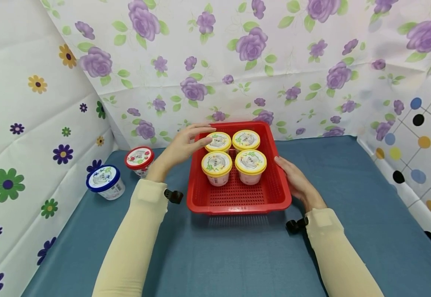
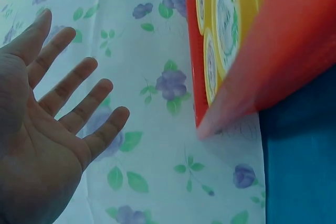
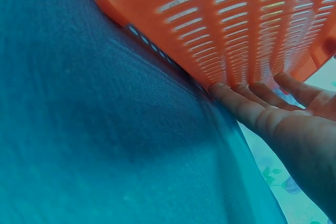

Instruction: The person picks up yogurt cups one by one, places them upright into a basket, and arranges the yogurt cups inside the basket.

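A red plastic basket with perforated walls holds several yellow-lidded paper tubs, among them a front-left tub and a front-right tub. My left hand hovers by the basket's back-left corner. In the left wrist view its fingers are spread and fairly straight, apart from the basket wall. On the other side, my right hand touches the outside of the right wall. Its fingers lie fairly straight against the slotted wall in the right wrist view.
Left of the basket stand a red-lidded tub and a blue-lidded tub, both on the blue tablecloth. A flower-patterned sheet hangs close behind the basket. More patterned sheets border the left and right sides.
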The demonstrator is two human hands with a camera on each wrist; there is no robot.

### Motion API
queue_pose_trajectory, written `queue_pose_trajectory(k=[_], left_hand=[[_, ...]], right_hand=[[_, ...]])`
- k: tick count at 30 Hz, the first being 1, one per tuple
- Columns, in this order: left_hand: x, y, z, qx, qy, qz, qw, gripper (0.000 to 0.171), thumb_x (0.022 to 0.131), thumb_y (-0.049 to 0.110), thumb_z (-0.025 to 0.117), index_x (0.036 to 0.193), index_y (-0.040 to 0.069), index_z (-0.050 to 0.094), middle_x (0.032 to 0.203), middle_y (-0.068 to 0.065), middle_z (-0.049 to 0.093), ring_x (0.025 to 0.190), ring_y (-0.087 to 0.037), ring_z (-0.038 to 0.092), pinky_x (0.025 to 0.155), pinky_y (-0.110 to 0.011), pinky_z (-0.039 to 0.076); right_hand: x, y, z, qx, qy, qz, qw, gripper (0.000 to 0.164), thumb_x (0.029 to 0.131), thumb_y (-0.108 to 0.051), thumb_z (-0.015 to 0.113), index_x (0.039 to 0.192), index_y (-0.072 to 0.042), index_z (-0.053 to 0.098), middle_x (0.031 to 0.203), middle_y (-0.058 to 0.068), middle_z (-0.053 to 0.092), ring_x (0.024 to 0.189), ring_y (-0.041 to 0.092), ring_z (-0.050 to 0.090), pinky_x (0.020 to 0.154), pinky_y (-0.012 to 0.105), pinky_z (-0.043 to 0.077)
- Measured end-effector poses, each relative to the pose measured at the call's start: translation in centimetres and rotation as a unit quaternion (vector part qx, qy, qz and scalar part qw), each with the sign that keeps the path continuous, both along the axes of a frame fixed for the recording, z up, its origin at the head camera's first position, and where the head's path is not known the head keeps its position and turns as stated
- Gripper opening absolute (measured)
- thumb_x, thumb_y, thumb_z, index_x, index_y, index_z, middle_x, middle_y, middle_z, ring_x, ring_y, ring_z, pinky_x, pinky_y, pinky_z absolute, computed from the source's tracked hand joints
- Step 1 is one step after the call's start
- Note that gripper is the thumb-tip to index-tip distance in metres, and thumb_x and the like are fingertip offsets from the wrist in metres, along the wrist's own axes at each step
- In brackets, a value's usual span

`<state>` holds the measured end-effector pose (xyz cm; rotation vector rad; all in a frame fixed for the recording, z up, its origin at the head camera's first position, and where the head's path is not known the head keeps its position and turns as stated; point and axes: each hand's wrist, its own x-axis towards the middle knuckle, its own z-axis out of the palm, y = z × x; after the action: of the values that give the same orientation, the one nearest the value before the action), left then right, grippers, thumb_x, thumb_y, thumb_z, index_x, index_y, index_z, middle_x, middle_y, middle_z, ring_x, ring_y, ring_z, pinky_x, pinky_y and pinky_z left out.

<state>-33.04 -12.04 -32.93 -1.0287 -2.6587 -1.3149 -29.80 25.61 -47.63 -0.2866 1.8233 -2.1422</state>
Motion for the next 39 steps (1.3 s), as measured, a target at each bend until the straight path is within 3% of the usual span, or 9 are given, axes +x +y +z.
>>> queue_pose_trajectory(k=[11,18,24,39], left_hand=[[0.9,-2.9,-1.0,0.026,-0.018,0.027,0.9991,0.044,0.105,0.031,0.065,0.146,0.015,0.062,0.154,-0.006,0.049,0.146,-0.026,0.04,0.118,-0.059,0.033],[1.3,-4.8,-2.2,0.045,-0.008,0.064,0.9969,0.04,0.105,0.03,0.065,0.143,0.016,0.065,0.152,-0.004,0.053,0.146,-0.025,0.041,0.115,-0.061,0.036],[1.5,-5.9,-2.9,0.059,-0.01,0.072,0.9956,0.038,0.105,0.027,0.065,0.142,0.015,0.065,0.15,-0.003,0.054,0.141,-0.024,0.046,0.112,-0.059,0.042],[1.9,-7.8,-5.1,0.065,-0.02,0.098,0.9929,0.042,0.107,0.028,0.062,0.144,0.01,0.063,0.152,-0.01,0.052,0.141,-0.03,0.046,0.112,-0.059,0.042]], right_hand=[[0.0,0.1,0.0,-0.009,0.008,0.015,1.0,0.058,0.113,-0.044,0.038,0.161,-0.01,0.032,0.131,0.006,0.067,0.115,0.029,0.07,0.087,0.043,0.061],[0.0,0.0,0.0,-0.005,0.004,0.003,1.0,0.059,0.113,-0.046,0.039,0.16,-0.011,0.033,0.13,0.007,0.067,0.115,0.031,0.069,0.086,0.043,0.061],[0.1,0.0,0.1,-0.001,0.005,0.003,1.0,0.061,0.113,-0.046,0.039,0.162,-0.01,0.03,0.131,0.006,0.067,0.116,0.031,0.069,0.086,0.043,0.061],[0.0,0.0,0.0,-0.008,0.005,0.008,1.0,0.062,0.113,-0.046,0.039,0.161,-0.008,0.03,0.13,0.007,0.067,0.117,0.031,0.069,0.087,0.042,0.061]])
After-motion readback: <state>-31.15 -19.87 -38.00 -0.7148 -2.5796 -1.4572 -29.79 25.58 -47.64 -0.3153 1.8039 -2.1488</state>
